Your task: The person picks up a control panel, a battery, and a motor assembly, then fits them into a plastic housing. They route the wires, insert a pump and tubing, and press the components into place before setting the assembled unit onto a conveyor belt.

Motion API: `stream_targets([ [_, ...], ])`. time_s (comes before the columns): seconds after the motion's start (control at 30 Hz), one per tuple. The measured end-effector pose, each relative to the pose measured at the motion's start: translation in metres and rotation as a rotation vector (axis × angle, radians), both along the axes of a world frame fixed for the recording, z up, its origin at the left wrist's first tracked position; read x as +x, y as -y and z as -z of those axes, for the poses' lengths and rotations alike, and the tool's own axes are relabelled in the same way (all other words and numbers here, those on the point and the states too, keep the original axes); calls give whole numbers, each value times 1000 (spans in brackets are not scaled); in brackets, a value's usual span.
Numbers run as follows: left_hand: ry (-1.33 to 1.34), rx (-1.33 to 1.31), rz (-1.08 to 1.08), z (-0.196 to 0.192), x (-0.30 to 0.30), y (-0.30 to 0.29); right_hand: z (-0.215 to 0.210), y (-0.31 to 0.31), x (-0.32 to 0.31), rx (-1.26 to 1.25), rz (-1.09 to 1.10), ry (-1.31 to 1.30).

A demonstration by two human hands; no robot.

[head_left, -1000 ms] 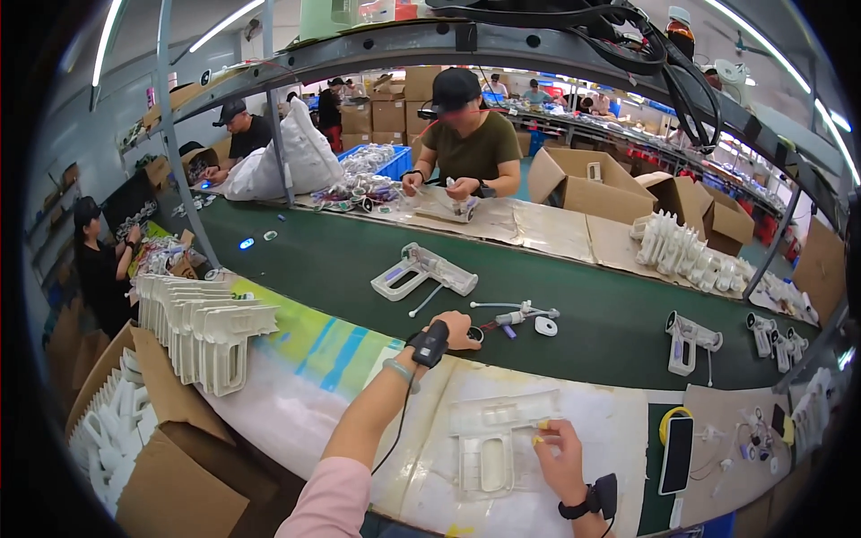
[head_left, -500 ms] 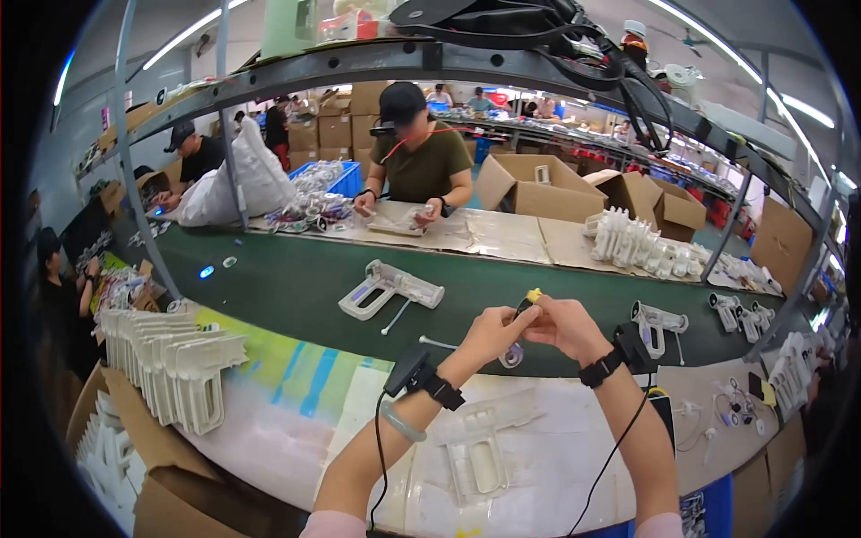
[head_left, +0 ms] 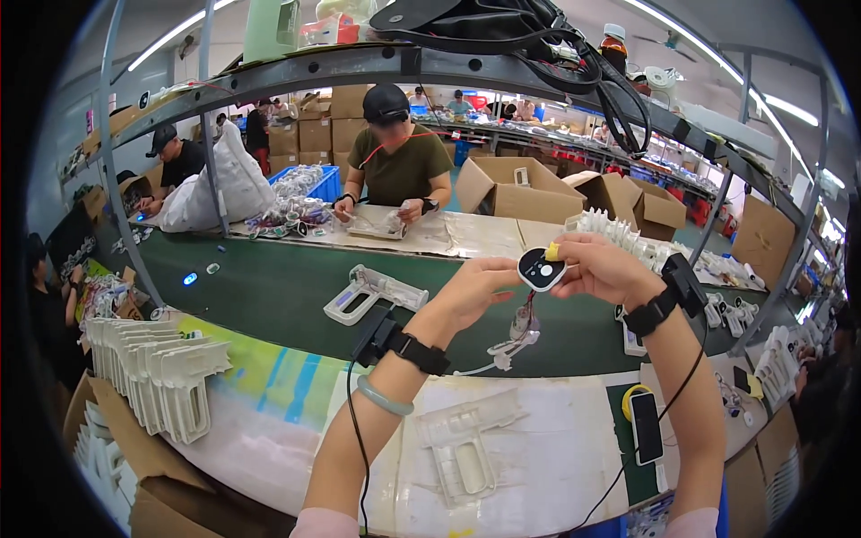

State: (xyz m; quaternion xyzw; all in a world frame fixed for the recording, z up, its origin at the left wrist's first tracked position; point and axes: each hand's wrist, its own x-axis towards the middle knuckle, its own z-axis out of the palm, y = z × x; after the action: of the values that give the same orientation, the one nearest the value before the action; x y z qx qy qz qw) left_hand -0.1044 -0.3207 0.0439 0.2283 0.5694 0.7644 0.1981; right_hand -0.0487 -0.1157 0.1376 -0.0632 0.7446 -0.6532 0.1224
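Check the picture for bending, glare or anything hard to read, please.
Head view, centre: the disc reads clearly, dark face against pale rim; head view, top: fisheye bows the shelf beam, and tube lights burn out white; head view, below: the pale shell blends into the white table.

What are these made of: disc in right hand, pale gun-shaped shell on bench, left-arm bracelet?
Disc: probably plastic, smooth black face, white rim. Shell: likely moulded plastic, translucent sheen, thin walls. Bracelet: smooth, pale green; stone or glass, perhaps.

black-and-white module [head_left: 542, 271], held raised, wires [head_left: 531, 300] dangling
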Motion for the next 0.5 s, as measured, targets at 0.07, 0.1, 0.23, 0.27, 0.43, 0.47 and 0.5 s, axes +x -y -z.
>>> stream_targets([
  [0.07,-6,249,55,-4,1,-9,-4,-5,3,-27,-65,-21],
  [0.1,-6,250,61,-9,3,-11,-6,-6,6,-27,-59,-22],
  [0.23,-97,265,176,-26,15,-6,-5,-8,13,-174,1,-33],
  [0.27,-80,220,203,-29,16,-4,-2,-9,15,-265,43,-31],
  [0.43,-357,-16,73,-54,33,-1,7,-17,25,-562,1,2],
  [0.47,-360,-22,71,-57,42,-3,9,-11,30,-646,23,5],
  [0.5,-469,30,28,-57,50,-6,6,3,41,-609,144,-31],
])
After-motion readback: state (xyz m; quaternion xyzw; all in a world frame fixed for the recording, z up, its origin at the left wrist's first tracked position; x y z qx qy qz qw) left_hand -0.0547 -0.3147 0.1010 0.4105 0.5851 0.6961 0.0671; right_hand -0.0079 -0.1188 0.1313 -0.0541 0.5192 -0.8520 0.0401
